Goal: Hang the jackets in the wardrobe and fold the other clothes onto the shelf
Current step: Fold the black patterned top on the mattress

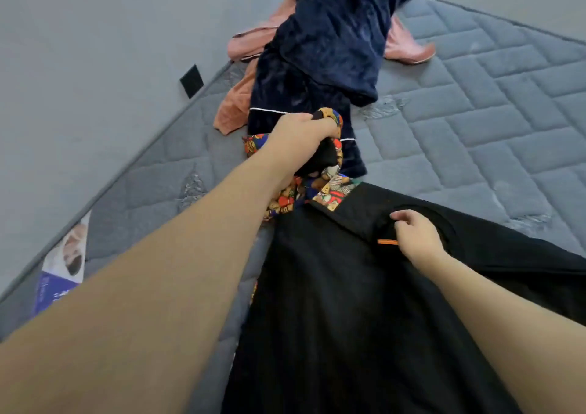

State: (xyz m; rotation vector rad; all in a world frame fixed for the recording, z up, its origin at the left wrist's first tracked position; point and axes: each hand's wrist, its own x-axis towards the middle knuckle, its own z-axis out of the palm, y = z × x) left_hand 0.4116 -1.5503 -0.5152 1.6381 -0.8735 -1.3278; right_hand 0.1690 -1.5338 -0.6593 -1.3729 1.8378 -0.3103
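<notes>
Left hand [301, 134] grips black jacket [333, 302] (patterned lining) — right hand [415, 239] pinches it.

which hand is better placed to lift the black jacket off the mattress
Left, probably. The left hand already grips the black jacket by its patterned lining at the far end, while the right hand only pinches a fold.
</notes>
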